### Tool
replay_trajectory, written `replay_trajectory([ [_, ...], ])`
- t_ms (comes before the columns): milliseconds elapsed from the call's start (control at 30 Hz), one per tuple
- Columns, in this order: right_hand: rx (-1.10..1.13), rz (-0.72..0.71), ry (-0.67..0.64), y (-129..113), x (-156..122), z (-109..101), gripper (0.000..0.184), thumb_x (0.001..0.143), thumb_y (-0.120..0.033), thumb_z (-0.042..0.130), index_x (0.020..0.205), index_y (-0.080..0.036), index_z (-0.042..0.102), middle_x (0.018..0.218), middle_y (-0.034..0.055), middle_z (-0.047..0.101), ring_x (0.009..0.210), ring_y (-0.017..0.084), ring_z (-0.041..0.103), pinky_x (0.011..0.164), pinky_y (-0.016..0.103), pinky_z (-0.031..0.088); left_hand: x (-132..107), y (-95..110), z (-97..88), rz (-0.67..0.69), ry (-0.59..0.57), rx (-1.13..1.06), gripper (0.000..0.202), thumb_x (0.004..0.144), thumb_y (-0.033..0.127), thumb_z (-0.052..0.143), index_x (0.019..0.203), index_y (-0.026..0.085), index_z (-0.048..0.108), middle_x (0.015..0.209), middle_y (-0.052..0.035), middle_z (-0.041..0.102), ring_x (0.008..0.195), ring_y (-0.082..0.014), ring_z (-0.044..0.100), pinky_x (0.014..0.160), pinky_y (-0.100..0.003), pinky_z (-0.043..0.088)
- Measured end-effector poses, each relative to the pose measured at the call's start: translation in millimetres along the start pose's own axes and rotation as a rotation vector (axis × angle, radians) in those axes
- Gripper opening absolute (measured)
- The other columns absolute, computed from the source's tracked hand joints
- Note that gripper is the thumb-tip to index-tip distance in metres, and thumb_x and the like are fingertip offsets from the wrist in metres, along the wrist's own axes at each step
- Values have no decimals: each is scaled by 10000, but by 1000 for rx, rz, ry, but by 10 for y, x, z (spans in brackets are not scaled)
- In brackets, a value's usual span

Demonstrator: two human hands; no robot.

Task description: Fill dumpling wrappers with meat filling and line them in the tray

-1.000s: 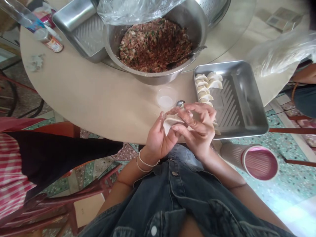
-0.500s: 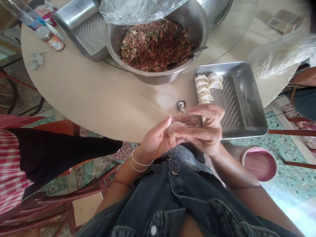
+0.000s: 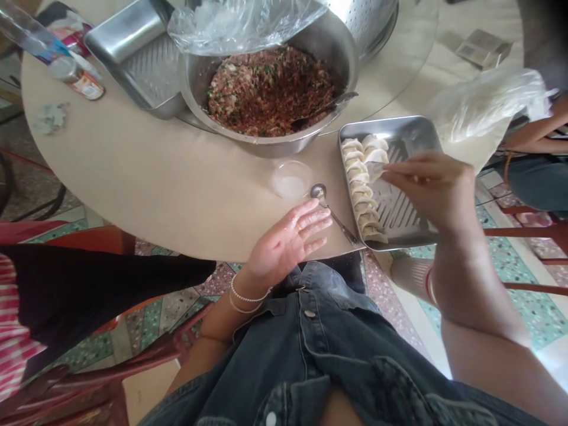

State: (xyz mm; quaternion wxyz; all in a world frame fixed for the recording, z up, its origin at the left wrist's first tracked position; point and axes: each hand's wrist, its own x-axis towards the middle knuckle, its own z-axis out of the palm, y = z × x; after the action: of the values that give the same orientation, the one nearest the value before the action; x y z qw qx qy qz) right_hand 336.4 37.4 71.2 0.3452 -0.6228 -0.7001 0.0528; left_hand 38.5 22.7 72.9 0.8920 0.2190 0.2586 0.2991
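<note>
My right hand [image 3: 437, 180] reaches over the metal tray [image 3: 406, 242], its fingers closed on a dumpling [image 3: 375, 170] at the lower end of the short second row. Along the tray's left wall runs a full row of white folded dumplings [image 3: 360, 190]. My left hand [image 3: 293, 236] is open, palm up and floury, with nothing in it, over the table's near edge. A small spoon [image 3: 337, 219] lies between that hand and the tray. Just beyond the left hand stands a small clear dish [image 3: 291, 179] with whitish contents.
A large steel bowl [image 3: 270, 145] of minced filling, partly under a plastic bag [image 3: 248, 26], stands at the back with a spoon in it. Another metal tray [image 3: 128, 35] and a jar [image 3: 80, 80] are at left. A person's arm [image 3: 536, 127] shows at far right.
My right hand has left my left palm and moved right to the tray, carrying the dumpling to the second row. My left hand has opened out, now without the dumpling.
</note>
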Motion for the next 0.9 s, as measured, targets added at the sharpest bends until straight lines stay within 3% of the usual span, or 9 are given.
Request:
replay_trajectory([
  [33, -58, 55, -106, 153, 79, -21, 263, 775, -450, 659, 947, -285, 773, 753, -43, 688, 621, 20, 580, 559, 241, 422, -15, 14, -24, 29, 15, 12, 431, 929, 470, 456, 1281, 245, 562, 1413, -89, 535, 1365, -260, 452, 1037, -386, 465],
  [100, -110, 101, -184, 385, 215, -10, 368, 755, -506, 604, 890, -213, 782, 709, -41, 690, 632, 19, 597, 587, 249, 418, -38, 37, -58, 79, 53, 20, 417, 918, 439, 478, 1268, 231, 568, 1373, -99, 563, 1325, -255, 493, 1011, -379, 482],
  [233, -164, 128, -265, 542, 377, 148, 395, 743, -495, 600, 876, -173, 785, 739, -14, 726, 658, 29, 614, 615, 263, 413, -60, 56, -75, 137, 104, 30, 378, 914, 407, 476, 1222, 223, 595, 1290, -101, 613, 1259, -242, 544, 991, -380, 497],
  [433, -225, 154, -302, 526, 435, 259, 304, 796, -373, 620, 958, -167, 773, 908, 55, 757, 764, 53, 633, 700, 284, 416, -76, 60, -113, 194, 145, 72, 341, 908, 379, 469, 1172, 219, 614, 1261, -103, 622, 1236, -243, 560, 999, -393, 492],
  [567, -251, 160, -318, 512, 414, 238, 300, 828, -359, 594, 987, -173, 768, 928, 39, 754, 809, 89, 657, 739, 292, 430, -74, 93, -186, 252, 191, 81, 297, 908, 363, 475, 1122, 228, 631, 1212, -84, 648, 1171, -219, 604, 1003, -390, 486],
  [700, -247, 137, -322, 442, 390, 199, 205, 831, -251, 627, 975, -229, 772, 972, 29, 756, 836, 158, 681, 762, 307, 485, -66, 155, -236, 321, 286, 26, 245, 902, 301, 482, 1044, 223, 665, 1110, -57, 693, 1076, -189, 647, 969, -362, 509],
  [900, -202, 179, -140, 259, 422, -58, 210, 806, -272, 672, 991, -221, 757, 890, 45, 758, 749, 173, 689, 725, 322, 550, -89, 257, -337, 406, 458, -44, 245, 880, 227, 471, 950, 187, 702, 985, -67, 732, 942, -183, 691, 878, -343, 560],
])
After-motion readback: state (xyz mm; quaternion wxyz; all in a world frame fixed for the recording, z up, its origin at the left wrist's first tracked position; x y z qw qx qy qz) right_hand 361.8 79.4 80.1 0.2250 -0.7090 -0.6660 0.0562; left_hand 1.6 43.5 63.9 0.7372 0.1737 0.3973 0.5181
